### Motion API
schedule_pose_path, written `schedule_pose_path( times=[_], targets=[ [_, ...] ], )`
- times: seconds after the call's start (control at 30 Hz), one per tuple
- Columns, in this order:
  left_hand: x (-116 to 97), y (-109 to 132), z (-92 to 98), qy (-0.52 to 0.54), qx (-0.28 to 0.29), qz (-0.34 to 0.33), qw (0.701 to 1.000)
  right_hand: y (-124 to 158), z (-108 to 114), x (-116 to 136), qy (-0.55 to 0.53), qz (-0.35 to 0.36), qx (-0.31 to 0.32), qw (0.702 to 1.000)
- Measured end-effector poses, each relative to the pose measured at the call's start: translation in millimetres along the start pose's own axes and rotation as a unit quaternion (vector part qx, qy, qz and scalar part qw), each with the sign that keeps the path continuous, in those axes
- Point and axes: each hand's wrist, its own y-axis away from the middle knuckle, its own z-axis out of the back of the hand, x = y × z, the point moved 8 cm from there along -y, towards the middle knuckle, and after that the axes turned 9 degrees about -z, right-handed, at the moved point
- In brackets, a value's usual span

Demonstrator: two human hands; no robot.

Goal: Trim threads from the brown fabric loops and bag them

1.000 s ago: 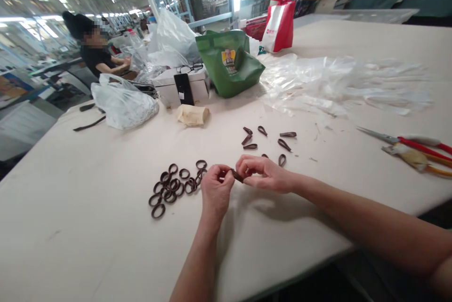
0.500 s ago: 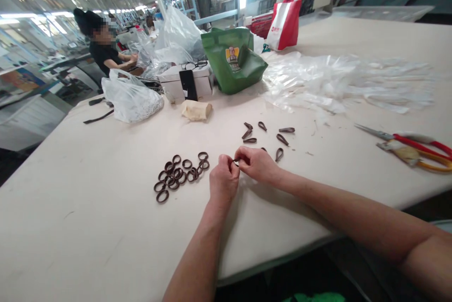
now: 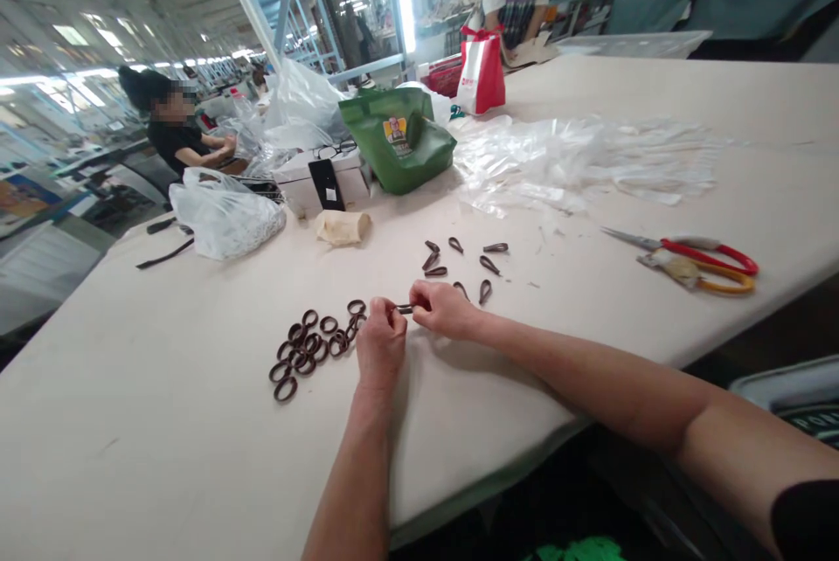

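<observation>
A small dark brown loop [image 3: 405,309] is stretched flat between my two hands, just above the table. My left hand [image 3: 381,338] pinches its left end, and my right hand [image 3: 442,309] pinches the right end. To the left of my left hand lies a cluster of round brown rings [image 3: 302,351], some overlapping. Beyond my right hand several flattened, teardrop-shaped brown loops [image 3: 488,265] are scattered on the pale table [image 3: 197,421]. One of them is partly hidden behind my right hand.
Scissors with red handles [image 3: 711,251] and a yellow-handled tool [image 3: 698,274] lie at right. Farther back are a green bag [image 3: 399,141], clear plastic sheets [image 3: 564,163], a white plastic bag [image 3: 226,216], a phone [image 3: 326,183] and a beige roll [image 3: 343,227]. Two people are beyond the table.
The view has shifted, so the table items appear farther left. My hands have moved slightly apart, and the brown loop between them now shows as a straight, flattened strip.
</observation>
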Motion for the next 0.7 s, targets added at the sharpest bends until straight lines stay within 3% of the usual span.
schedule_pose_path(
  times=[0.13, 0.2, 0.27, 0.37, 0.47, 0.7],
  targets=[
    [13.7, 0.9, 29.5, -0.033, -0.029, -0.006, 0.999, 2.1, 7.7, -5.5, 0.003, 0.010, -0.035, 0.999],
    [27.7, 3.3, 51.4, -0.062, -0.074, 0.008, 0.995, 2.5, 12.1, -8.2, 0.002, 0.016, -0.060, 0.998],
    [44.9, 3.1, 59.8, -0.096, -0.070, 0.030, 0.992, 1.5, 14.8, -9.7, -0.005, 0.024, -0.079, 0.997],
    [59.6, -2.7, 49.2, -0.143, 0.008, 0.029, 0.989, 1.9, 16.5, -8.0, -0.022, 0.039, -0.080, 0.996],
    [60.2, -5.1, 37.7, -0.164, 0.069, 0.030, 0.984, 7.8, 17.7, -1.6, -0.025, 0.065, -0.079, 0.994],
    [62.4, -5.7, 28.5, -0.200, 0.124, 0.033, 0.971, 7.9, 9.1, -1.5, -0.016, 0.103, -0.088, 0.991]
  ],
)
